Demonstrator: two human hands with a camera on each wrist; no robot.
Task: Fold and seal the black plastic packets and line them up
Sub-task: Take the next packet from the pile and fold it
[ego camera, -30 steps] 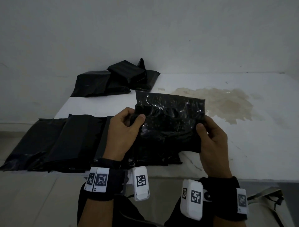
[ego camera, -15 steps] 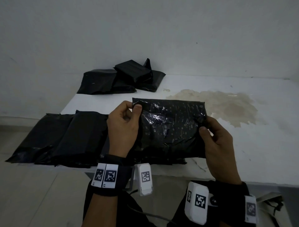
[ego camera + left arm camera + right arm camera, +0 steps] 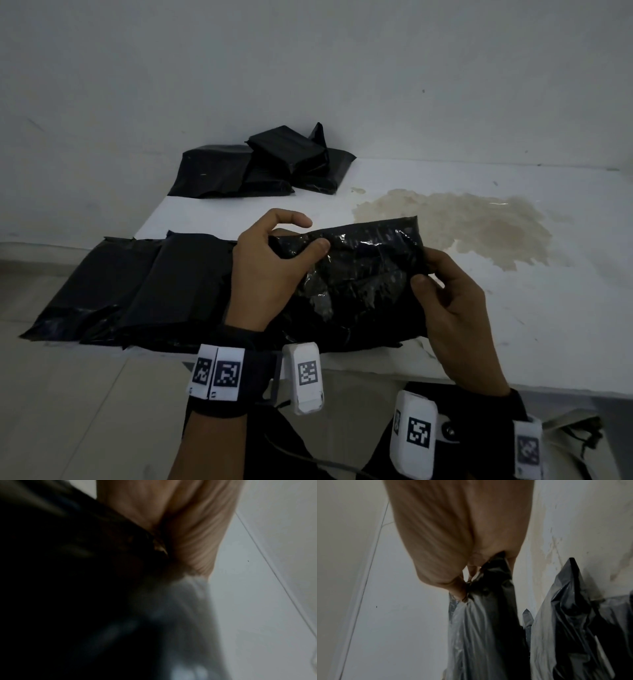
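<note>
Holding one black packet (image 3: 359, 281) above table (image 3: 565, 325) front edge: left hand (image 3: 270, 270) pinches its top-left corner, right hand (image 3: 455, 308) pinches right edge. Flat packets (image 3: 137, 291) lie alongside at left; more piled (image 3: 260, 168) at rear by wall

The head view looks forward and down over both hands (image 3: 359, 301) at the bench (image 3: 513, 308) beyond them; each wrist view sits very close behind its own palm, facing along the fingers; all three share the black packet (image 3: 359, 274) between the hands.
</note>
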